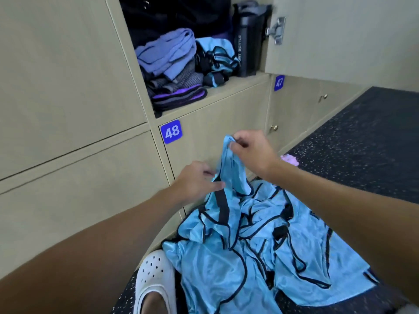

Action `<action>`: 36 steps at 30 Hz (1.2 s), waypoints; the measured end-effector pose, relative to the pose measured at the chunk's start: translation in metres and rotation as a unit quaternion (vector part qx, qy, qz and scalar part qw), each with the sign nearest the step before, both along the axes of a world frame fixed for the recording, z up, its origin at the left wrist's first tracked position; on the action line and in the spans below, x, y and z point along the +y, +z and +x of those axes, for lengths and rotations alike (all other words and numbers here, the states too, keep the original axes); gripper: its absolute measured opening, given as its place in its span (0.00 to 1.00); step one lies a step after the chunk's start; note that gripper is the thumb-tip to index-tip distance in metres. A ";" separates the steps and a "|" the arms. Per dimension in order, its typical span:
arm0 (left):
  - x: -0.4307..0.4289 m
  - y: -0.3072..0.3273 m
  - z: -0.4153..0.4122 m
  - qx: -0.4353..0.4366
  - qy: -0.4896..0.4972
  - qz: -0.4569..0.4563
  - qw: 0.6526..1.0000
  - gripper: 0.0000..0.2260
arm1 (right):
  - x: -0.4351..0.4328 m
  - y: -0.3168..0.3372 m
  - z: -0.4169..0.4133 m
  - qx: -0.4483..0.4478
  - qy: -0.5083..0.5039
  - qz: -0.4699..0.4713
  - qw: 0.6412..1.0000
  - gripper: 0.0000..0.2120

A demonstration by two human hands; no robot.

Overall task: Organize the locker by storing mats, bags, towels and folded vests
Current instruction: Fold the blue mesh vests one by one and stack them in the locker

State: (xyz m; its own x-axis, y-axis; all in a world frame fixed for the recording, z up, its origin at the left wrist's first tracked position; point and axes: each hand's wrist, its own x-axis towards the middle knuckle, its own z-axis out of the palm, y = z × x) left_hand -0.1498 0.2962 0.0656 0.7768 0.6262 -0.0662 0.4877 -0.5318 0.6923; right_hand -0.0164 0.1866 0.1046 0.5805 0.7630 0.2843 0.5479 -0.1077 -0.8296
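On vest: left hand, right hand

The person wears a white perforated clog, forearms bare.

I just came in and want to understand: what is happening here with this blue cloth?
A person is tidying up. The right hand pinches the top of one light blue vest, raised above the loose pile of such vests on the floor, and the left hand grips it lower down. The open locker above already holds folded towels, some blue vests and a black sport bottle.
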 end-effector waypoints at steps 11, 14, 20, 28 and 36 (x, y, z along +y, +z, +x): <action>-0.097 0.086 -0.007 -0.123 -0.087 -0.011 0.989 0.23 | -0.123 0.163 -0.007 -0.004 -0.092 0.126 0.988 0.07; -0.133 0.105 -0.007 -0.189 -0.073 -0.026 0.979 0.29 | -0.146 0.174 -0.017 0.014 -0.103 0.148 0.984 0.06; -0.187 0.147 0.000 -0.325 -0.059 -0.112 0.937 0.18 | -0.170 0.163 -0.037 0.042 -0.092 0.122 0.987 0.05; -0.173 0.159 0.007 -0.321 -0.054 -0.113 0.939 0.03 | -0.180 0.144 -0.027 0.098 -0.048 0.096 0.989 0.10; -0.154 0.192 -0.011 -0.335 -0.096 -0.233 0.908 0.06 | -0.192 0.116 -0.017 0.173 0.123 -0.063 0.975 0.17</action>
State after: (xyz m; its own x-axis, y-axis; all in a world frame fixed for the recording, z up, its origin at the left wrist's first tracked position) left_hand -0.1604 0.1423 0.2573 0.8324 0.5007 0.2375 -0.1955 -0.1357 0.9713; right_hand -0.0336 -0.0052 0.2208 0.4210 0.9070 -0.0009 0.2588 -0.1211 -0.9583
